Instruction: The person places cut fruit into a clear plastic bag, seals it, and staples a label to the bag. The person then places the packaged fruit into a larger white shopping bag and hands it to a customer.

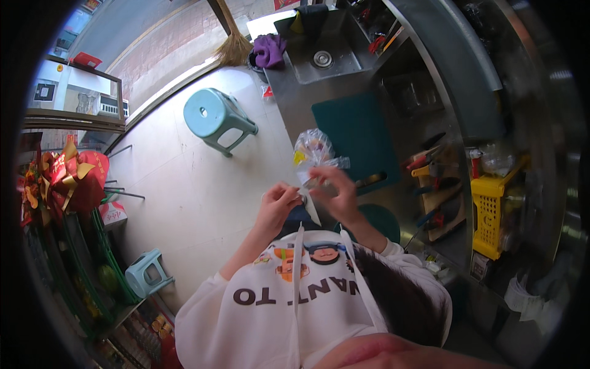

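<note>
In the head view, my left hand [281,203] is raised in front of my chest, its fingertips pinched together at a small pale piece that is too blurred to name. Beside it, my right hand [339,191] has its fingers curled near the same spot; whether it grips anything is unclear. Just beyond my hands, a clear plastic bag [315,145] with contents and a yellow patch lies at the counter's edge, partly over a dark green cutting board [355,133]. A knife [371,179] lies near the board's handle end.
The steel counter [295,99] holds a sink [322,76] and a purple cloth [269,50]. A blue plastic stool [205,113] stands on the floor to the left, with a smaller stool [147,274] nearer. A yellow basket [486,217] and a knife rack [445,207] are at right.
</note>
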A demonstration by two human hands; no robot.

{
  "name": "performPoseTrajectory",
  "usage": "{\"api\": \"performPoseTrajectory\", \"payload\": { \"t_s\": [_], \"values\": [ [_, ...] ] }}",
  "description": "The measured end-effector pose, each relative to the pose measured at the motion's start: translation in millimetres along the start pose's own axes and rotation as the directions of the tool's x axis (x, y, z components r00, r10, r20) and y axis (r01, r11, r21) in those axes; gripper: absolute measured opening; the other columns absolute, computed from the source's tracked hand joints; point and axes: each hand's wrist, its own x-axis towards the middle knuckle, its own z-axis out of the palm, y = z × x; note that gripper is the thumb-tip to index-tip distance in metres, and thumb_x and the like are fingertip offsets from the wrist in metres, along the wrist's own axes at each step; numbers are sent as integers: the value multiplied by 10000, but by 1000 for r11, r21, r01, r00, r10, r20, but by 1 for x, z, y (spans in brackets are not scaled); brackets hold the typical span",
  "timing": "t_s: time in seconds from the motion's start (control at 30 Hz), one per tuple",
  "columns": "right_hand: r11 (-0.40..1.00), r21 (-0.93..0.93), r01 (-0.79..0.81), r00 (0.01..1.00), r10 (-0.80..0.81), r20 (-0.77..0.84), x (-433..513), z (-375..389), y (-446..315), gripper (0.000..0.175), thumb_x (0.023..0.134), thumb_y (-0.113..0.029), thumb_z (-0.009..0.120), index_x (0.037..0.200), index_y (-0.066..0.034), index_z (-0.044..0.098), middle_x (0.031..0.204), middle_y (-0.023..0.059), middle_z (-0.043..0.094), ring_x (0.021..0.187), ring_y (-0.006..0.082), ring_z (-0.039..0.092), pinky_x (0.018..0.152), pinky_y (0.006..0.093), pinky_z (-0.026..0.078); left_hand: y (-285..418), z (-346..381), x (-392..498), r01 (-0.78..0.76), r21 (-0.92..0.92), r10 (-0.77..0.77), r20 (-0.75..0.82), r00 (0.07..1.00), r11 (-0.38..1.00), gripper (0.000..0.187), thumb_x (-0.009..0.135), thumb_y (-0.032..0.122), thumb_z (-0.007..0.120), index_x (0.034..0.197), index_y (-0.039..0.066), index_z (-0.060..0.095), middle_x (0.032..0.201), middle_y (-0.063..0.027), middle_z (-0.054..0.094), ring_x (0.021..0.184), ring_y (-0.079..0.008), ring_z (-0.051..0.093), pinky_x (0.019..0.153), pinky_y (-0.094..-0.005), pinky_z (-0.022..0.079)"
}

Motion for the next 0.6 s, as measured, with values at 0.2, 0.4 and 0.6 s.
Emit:
{"api": "performPoseTrajectory", "payload": {
  "t_s": [0.2,0.4,0.6],
  "values": [
    [992,8,-128,990,128,-61,-34,62,-37,368,770,-101,757,1120,-49,656,1051,102,677,880,202,662,769,289,526,5,-28,-12,180,22,-182,112,977,983,152,892,149,655,931,3,667,964,-83,642,960,-161,610,774,-249,502],
    [977,79,-196,979,200,-46,-30,106,-37,306,733,-74,776,1027,-32,703,1011,103,700,856,181,676,752,269,532,48,-74,-16,317,104,-333,231,914,943,161,890,147,651,919,-11,666,906,-69,659,823,-131,634,734,-244,520],
    [973,-10,-233,966,230,-120,27,193,-29,200,691,-61,799,873,-43,718,890,90,702,777,183,670,698,273,524,131,-145,22,177,422,-303,251,919,889,149,833,122,712,857,-25,710,771,-57,680,687,-95,616,643,-215,486]
  ]
}}
